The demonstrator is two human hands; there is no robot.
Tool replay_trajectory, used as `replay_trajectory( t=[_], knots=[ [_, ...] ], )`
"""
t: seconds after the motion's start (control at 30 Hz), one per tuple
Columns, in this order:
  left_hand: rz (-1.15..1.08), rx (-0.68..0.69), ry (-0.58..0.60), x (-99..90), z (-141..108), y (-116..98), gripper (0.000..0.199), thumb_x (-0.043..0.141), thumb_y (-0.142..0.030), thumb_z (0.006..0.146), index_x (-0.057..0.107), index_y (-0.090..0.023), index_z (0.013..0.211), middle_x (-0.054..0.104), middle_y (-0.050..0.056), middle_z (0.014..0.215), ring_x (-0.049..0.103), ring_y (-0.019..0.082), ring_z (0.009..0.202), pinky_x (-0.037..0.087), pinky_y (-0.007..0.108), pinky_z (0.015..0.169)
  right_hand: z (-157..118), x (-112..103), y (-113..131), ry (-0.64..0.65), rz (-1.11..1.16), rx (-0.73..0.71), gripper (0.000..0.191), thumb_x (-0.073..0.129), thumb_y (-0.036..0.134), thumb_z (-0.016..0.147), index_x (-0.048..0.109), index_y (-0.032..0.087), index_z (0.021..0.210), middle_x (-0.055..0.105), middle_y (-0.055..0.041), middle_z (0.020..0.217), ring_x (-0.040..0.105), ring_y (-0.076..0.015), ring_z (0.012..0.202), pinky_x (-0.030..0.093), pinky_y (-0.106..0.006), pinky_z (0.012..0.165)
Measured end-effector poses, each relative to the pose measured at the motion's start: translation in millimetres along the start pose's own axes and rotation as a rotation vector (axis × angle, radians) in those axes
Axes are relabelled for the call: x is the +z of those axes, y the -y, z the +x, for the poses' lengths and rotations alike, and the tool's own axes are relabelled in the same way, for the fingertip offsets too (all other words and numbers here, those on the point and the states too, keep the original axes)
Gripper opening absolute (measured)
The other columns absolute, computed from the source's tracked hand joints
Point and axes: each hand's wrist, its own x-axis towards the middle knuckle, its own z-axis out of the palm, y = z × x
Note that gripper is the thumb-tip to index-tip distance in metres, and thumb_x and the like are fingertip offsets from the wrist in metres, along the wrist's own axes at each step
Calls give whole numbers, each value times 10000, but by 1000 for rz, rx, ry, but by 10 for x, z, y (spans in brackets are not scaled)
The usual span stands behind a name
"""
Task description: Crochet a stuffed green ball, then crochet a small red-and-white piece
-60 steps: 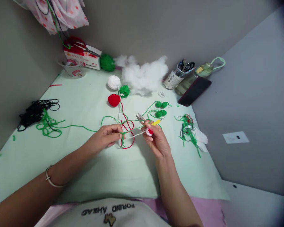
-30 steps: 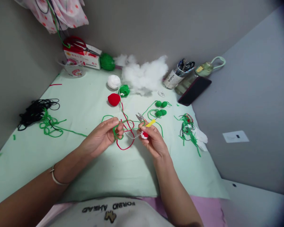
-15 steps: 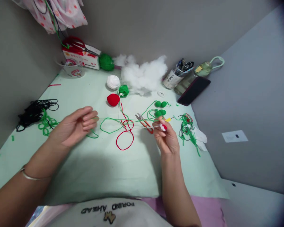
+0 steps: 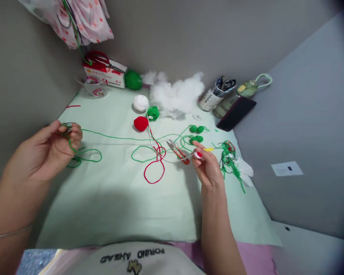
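Note:
My left hand (image 4: 43,152) is raised at the left, its fingers curled on green yarn (image 4: 109,135) that runs across the table to the right. A loose loop of the same green hangs below the fingers. At the right, my right hand (image 4: 208,166) is closed on a small red and white crochet piece (image 4: 198,155). A yellow-handled crochet hook (image 4: 208,149) pokes out from the same hand. White yarn trails left from the piece. Orange thread snips (image 4: 179,152) lie just left of this hand, and small green crocheted balls (image 4: 196,139) sit beyond it.
Red yarn (image 4: 154,182) loops mid-table, before a red ball (image 4: 140,123), a white ball (image 4: 140,103) and green yarn balls (image 4: 133,79). White stuffing (image 4: 176,95) lies behind. A phone (image 4: 236,113) leans at right near a pen cup (image 4: 213,97); green scraps (image 4: 232,164) lie below.
My left hand has moved left and drawn the green yarn along with it. My right hand keeps hold of the crochet piece, and the view has shifted slightly.

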Motion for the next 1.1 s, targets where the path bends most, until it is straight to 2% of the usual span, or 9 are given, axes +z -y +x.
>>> replay_trajectory(
  t=[0.17, 0.3, 0.4, 0.5, 0.63, 0.77, 0.93, 1.0, 1.1],
  knots=[
    [-54, 71, -25, 384, -47, 107, 227, 579, -381, 978, 651, -227, 827, 717, 37, 826, 725, 246, 1019, 637, 417, 848, -195, 169, -81, 119, -77, 72, 183, 832, 177, 663, 707, 131, 788, 532, 61, 584, 417, -21, 433, 297, -130, 354],
    [-166, 125, -39, 642, -122, 314, 257, 533, -223, 1009, 674, -197, 796, 726, 25, 932, 713, 166, 1024, 605, 343, 976, -477, 651, -262, 546, -182, 278, 360, 794, 213, 745, 731, 157, 1094, 587, 70, 623, 487, -44, 422, 340, -169, 378],
    [-225, 81, -7, 793, -125, 429, 288, 499, -144, 1012, 686, -167, 794, 711, 27, 965, 709, 119, 984, 580, 271, 1001, -580, 995, -448, 705, -151, 374, 228, 831, 208, 681, 717, 148, 870, 581, 78, 579, 499, -48, 428, 381, -184, 412],
    [-228, 151, 19, 776, -14, 366, 326, 465, -127, 1027, 674, -146, 778, 690, 37, 921, 699, 116, 976, 559, 273, 1035, -589, 1123, -574, 687, -136, 419, 170, 816, 242, 682, 686, 141, 721, 596, 59, 548, 507, -55, 420, 363, -188, 403],
    [-148, 380, -84, 472, 310, -32, 256, 487, -69, 1014, 640, -130, 818, 668, 35, 857, 663, 107, 945, 527, 304, 1067, -593, 985, -574, 668, -110, 542, 185, 839, 237, 656, 721, 128, 748, 613, 49, 558, 464, -45, 405, 309, -185, 374],
    [-87, 546, -208, 157, 747, -527, 283, 405, -81, 1048, 517, -178, 806, 579, -14, 791, 594, 50, 863, 463, 218, 1070, -649, 744, -548, 641, -117, 569, 196, 853, 256, 674, 734, 126, 760, 566, 57, 489, 433, -46, 398, 278, -173, 366],
    [288, 659, -271, -33, 1189, -855, 248, 445, -99, 1020, 487, -196, 796, 583, -33, 843, 535, 89, 898, 412, 312, 1076, -714, 494, -609, 546, -125, 577, 227, 871, 284, 683, 750, 118, 779, 544, 54, 496, 379, -28, 390, 248, -159, 352],
    [534, 654, -247, -60, 1211, -859, 118, 686, -129, 886, 589, -167, 830, 602, -34, 850, 523, 137, 941, 359, 373, 1092, -710, 426, -618, 502, -102, 564, 247, 884, 290, 675, 756, 111, 787, 521, 56, 522, 370, -26, 413, 238, -152, 351],
    [870, 619, -160, -12, 994, -671, 391, 904, -46, 551, 722, -146, 883, 586, -30, 858, 500, 179, 947, 282, 380, 1106, -672, 371, -594, 458, -51, 547, 269, 898, 304, 668, 763, 104, 787, 498, 53, 547, 360, -26, 447, 226, -141, 355]
  ],
)
